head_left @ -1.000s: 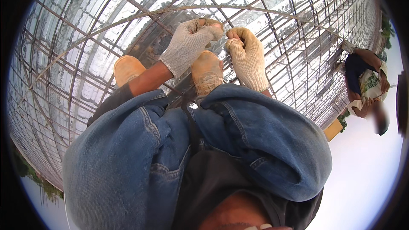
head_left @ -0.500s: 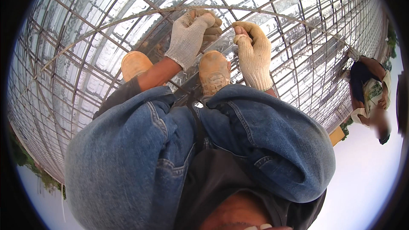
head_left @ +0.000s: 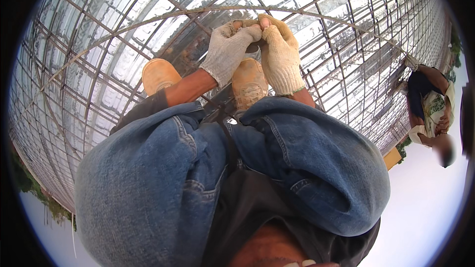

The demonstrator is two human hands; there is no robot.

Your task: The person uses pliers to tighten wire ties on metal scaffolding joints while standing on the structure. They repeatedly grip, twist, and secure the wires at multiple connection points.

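Note:
My left hand, in a greyish knit glove with bare fingertips showing, is closed with its thumb pressed to the fingers. Against it, my right hand in a cream knit glove is closed too, thumb tip against the curled fingers. The fingertips of both hands meet above my tan boot. What they pinch, if anything, is too small or hidden to make out. Just beyond the hands runs a long thin rebar, part of a steel bar grid over shiny ribbed metal decking.
My other tan boot rests on the grid to the left. Crossing bars stretch out on all sides. At the far right another person is bent over the bars. A yellow block-like object lies near the deck edge.
My right hand has moved left until its fingertips meet those of my left hand. The left hand has shifted slightly right and nearer to me.

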